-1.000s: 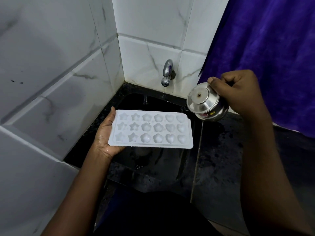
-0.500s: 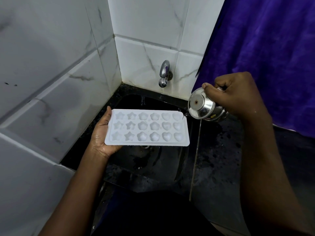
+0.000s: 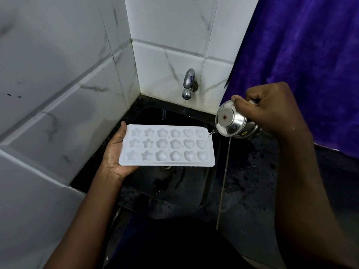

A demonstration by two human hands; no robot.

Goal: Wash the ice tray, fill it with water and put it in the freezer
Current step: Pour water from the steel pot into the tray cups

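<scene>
A white ice tray (image 3: pixel 167 145) with star, flower and heart moulds lies level above the black sink (image 3: pixel 186 187). My left hand (image 3: pixel 116 152) holds it from below at its left end, palm up and wet. My right hand (image 3: pixel 272 111) grips a small lidded steel pot (image 3: pixel 233 122), my thumb pressing on the lid. The pot is tipped left, and a thin trickle of water falls from its rim onto the tray's upper right corner.
A chrome tap (image 3: pixel 188 84) sticks out of the white tiled back wall above the sink. Tiled wall (image 3: pixel 58 94) closes the left side. A purple cloth (image 3: pixel 310 55) hangs at the right. Wet black counter (image 3: pixel 252 181) runs right of the sink.
My right hand has tilted the steel pot further toward the tray, and water now trickles onto the tray's corner. The tray has stayed level in my left hand.
</scene>
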